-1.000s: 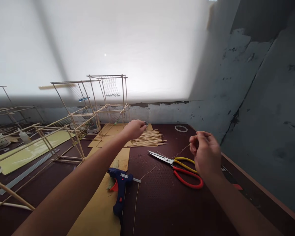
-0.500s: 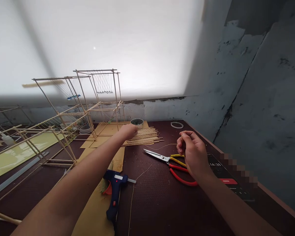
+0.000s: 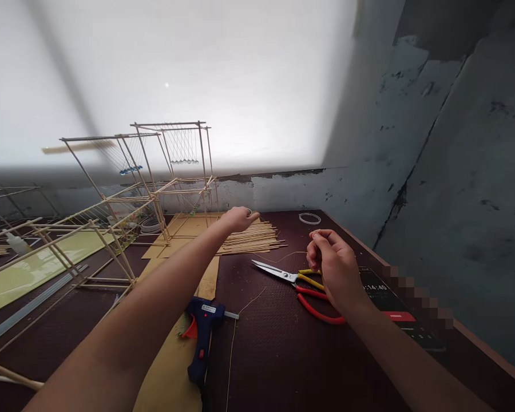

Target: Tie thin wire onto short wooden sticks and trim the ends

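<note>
The left hand [image 3: 239,219] is reaching beyond the sticks [image 3: 257,237], fingers curled, grip impossible to tell. The right hand [image 3: 332,266] is pinching a thread [image 3: 283,255] above the scissors [image 3: 296,281]; the thread is trailing loose across the counter [image 3: 283,355], unattached.

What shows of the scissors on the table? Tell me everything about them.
The scissors lie flat on the dark brown table, their silver metal blades close together and pointing left and away, toward the bundle of sticks. One handle loop looks coated in yellow, the other in red; the red one is larger and nearer. The right hand, pinching a thin thread, hides part of both loops; whether it touches them cannot be told. The thread passes just beyond the blades.
</note>
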Motion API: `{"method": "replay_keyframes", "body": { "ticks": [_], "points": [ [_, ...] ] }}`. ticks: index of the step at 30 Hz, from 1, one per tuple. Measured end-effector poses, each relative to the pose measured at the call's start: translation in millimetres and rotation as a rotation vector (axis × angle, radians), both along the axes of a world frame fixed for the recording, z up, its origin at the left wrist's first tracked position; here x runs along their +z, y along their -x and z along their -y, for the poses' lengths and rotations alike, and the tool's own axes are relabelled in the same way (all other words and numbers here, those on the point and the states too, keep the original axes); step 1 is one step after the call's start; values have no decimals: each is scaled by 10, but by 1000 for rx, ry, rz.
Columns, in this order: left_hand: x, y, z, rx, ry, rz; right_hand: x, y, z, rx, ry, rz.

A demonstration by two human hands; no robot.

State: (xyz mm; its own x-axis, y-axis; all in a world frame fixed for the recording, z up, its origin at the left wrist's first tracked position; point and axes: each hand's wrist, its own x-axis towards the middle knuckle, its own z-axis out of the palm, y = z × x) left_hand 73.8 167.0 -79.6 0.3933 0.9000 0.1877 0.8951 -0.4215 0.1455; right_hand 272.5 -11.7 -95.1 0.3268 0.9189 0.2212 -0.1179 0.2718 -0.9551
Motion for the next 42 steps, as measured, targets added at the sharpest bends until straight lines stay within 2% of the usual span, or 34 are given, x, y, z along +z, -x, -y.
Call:
{"method": "replay_keyframes", "body": {
  "ticks": [4, 7, 17, 21, 25, 28, 31, 32, 34, 36, 39, 42],
  "points": [
    [101, -247, -18, -66, -87, 71, -6, -12, 6, -1, 4, -4],
    [115, -318, 4, -80, -139, 72, -17, -16, 4, -4, -6, 8],
    [-179, 23, 91, -4, -43, -221, -73, -19, -31, 36, -2, 10],
    [-122, 79, 175, 6, -90, -252, -94, -10, -49, 93, 7, 21],
    [67, 32, 409, -65, -74, -226, -67, -12, -42, 67, 6, 65],
    [135, -7, 752, -197, 58, -218, -21, -23, -27, 7, 7, 107],
    [62, -4, 1169, -322, 240, -223, 12, -24, -17, -20, -19, 101],
    [13, 6, 1296, -342, 310, -226, 16, -20, -15, -20, -35, 90],
    [-99, 34, 1493, -334, 342, -251, 18, -11, -12, -15, -59, 70],
    [-196, 69, 1598, -339, 325, -258, 29, -7, -5, -14, -82, 60],
    [-253, 129, 1607, -371, 274, -153, 115, -45, 27, 21, -126, -12],
    [-192, 186, 1533, -325, 197, 103, 293, -146, 107, 218, -85, -169]
  ]
}}
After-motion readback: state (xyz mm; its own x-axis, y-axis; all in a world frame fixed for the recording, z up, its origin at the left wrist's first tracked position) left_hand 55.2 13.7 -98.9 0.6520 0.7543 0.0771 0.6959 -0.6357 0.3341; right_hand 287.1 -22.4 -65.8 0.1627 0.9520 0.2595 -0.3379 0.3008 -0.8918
